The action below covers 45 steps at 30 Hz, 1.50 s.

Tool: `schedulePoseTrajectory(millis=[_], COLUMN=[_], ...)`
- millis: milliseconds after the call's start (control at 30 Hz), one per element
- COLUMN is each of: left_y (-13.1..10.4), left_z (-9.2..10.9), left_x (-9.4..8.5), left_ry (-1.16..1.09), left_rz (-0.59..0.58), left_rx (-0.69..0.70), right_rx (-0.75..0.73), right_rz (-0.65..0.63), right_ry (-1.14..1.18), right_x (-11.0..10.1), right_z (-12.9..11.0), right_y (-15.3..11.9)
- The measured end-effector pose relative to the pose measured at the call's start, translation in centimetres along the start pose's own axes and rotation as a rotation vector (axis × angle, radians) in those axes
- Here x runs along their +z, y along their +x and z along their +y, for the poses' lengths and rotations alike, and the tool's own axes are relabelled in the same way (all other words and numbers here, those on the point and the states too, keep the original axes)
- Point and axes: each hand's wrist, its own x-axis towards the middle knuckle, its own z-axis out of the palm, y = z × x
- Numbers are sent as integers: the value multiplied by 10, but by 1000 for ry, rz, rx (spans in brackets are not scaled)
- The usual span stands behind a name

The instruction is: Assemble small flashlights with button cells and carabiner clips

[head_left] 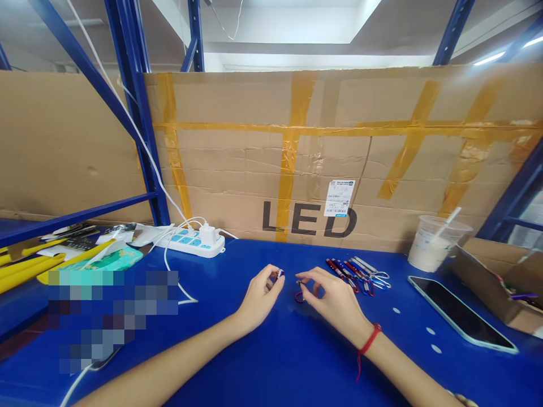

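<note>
My left hand [262,297] is closed, thumb and fingertips pinching a short purple metal tube [279,275]; most of it is hidden in the fingers. Across a small gap to the right, my right hand [333,297] pinches a small dark end piece. A purple-red carabiner [299,297] hangs beneath those fingertips and seems joined to that piece. Behind my right hand lies a row of several slim metal tubes with carabiners [354,273], in red, blue, purple and silver.
A phone [462,314], a plastic cup with a straw [432,249] and an open cardboard box [504,277] stand on the right. Small white discs [430,330] lie nearby. Back left are a white power strip [195,243], cables and yellow-handled items [34,268]. Cardboard [237,169] walls the back.
</note>
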Motion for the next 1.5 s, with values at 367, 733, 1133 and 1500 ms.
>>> schedulePoseTrajectory(millis=[367, 733, 1133, 1500], left_y=[0, 1, -5, -11], left_z=[-1, -9, -15, -16], left_x=[0, -1, -1, -1], left_ry=[41, 216, 463, 726], left_rz=[-21, -67, -38, -9], left_rx=[21, 200, 388, 606], right_rx=[-27, -126, 53, 176], right_rz=[27, 174, -54, -112], right_ry=[116, 272, 549, 607], right_x=[2, 2, 6, 13], right_z=[2, -4, 13, 13], right_y=[1, 1, 3, -3])
